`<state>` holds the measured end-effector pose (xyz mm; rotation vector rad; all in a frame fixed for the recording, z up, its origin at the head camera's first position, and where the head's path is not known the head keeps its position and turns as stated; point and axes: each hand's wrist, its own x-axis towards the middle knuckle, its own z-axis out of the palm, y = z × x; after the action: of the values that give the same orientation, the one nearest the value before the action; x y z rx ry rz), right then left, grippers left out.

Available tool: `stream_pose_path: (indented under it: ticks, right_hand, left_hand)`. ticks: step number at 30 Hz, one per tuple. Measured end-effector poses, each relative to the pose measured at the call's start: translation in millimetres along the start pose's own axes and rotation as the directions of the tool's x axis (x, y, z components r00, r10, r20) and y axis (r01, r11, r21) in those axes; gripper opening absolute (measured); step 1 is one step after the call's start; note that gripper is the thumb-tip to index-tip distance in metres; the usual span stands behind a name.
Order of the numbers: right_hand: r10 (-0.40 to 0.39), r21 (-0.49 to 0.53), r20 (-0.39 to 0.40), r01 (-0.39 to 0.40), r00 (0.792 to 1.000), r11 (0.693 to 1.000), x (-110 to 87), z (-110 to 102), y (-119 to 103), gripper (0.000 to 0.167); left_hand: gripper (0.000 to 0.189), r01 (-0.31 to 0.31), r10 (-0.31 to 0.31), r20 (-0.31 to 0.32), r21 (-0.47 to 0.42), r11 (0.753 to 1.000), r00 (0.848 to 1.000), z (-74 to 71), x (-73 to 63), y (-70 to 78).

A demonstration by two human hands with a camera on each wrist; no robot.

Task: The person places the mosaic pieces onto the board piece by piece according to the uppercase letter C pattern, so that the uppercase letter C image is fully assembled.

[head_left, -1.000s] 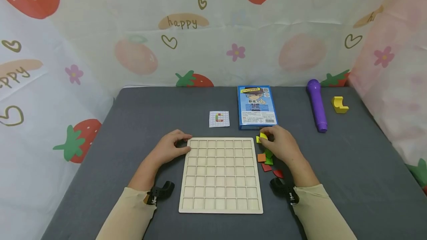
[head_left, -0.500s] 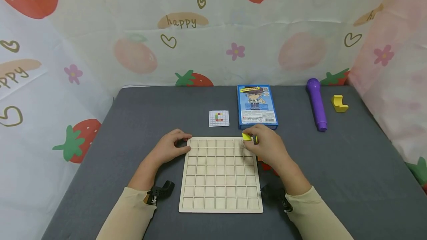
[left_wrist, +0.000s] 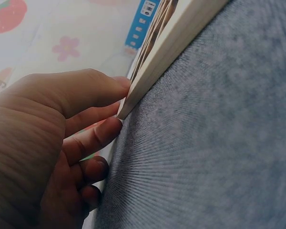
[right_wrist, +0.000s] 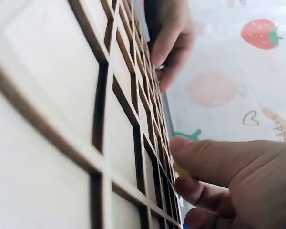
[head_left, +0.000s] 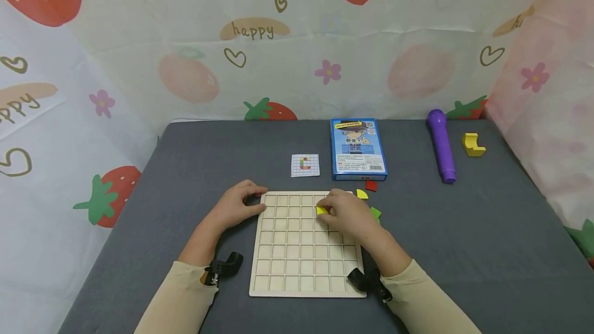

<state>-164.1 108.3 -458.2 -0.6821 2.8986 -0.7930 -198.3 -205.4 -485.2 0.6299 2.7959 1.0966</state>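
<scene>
A pale wooden grid board [head_left: 294, 252] lies flat on the table. At its far left corner my left hand [head_left: 235, 204] holds the edge between thumb and forefinger; the left wrist view shows the thumb [left_wrist: 102, 88] along the board's side. Over the upper right part of the grid, my right hand [head_left: 349, 214] pinches a small yellow tile [head_left: 321, 211], partly hidden by the fingers. Only a sliver of that tile shows in the right wrist view, between thumb and fingertips. Beside the board's right edge lie a yellow rounded tile [head_left: 362, 194], a red tile [head_left: 371, 185] and green tiles [head_left: 376, 213], partly covered by the right hand.
A pattern card [head_left: 304, 165] with a coloured grid lies beyond the board. To its right is a blue box [head_left: 359, 154]. Farther right are a purple microphone-shaped object [head_left: 442, 148] and a yellow curved block [head_left: 473, 146]. A printed cloth hangs behind the table.
My right hand has carried the yellow tile leftward from the loose tiles to over the grid. The red tile near the box has come into view. My left hand has stayed put.
</scene>
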Motion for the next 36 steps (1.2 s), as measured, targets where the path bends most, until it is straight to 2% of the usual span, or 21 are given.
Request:
stream_pose_path:
  ticks: [3,6,10,15,19,26,36]
  right_hand:
    - [-0.015,0.022,-0.008,0.015,1.0,1.0,0.1,4.2,2.1,0.025]
    - [-0.017,0.023,-0.048,0.018,0.999,1.0,1.1,6.8,1.7,0.018]
    - [-0.004,-0.022,-0.098,0.002,0.995,1.0,0.7,8.6,-0.8,0.01]
    - [-0.027,-0.088,-0.084,0.02,0.996,0.996,-2.2,7.4,-1.8,0.01]
    - [-0.051,-0.078,-0.053,0.047,0.997,0.996,-3.6,1.7,-2.1,0.017]
    - [0.057,-0.035,-0.038,-0.058,0.998,0.998,-4.6,-23.7,3.1,0.031]
    - [0.193,0.008,-0.051,-0.193,0.98,0.981,-8.6,-51.6,37.5,0.034]
  left_hand:
    - [0.041,0.001,-0.001,-0.002,-0.002,1.0,1.0,-0.2,0.3,0.4]
    - [0.041,0.0,0.0,-0.007,0.0,1.0,1.0,-0.5,0.9,1.2]
    - [0.041,0.001,-0.001,-0.006,-0.001,1.0,1.0,-0.9,1.1,2.5]
    - [0.04,0.002,-0.002,-0.005,-0.004,1.0,1.0,-0.6,1.5,1.9]
    - [0.041,0.006,-0.006,-0.009,-0.006,1.0,1.0,0.0,1.0,1.5]
    - [0.041,0.01,-0.01,-0.005,-0.002,1.0,1.0,1.3,-0.4,0.3]
    - [0.041,0.013,-0.013,-0.01,0.002,1.0,1.0,1.3,0.3,0.9]
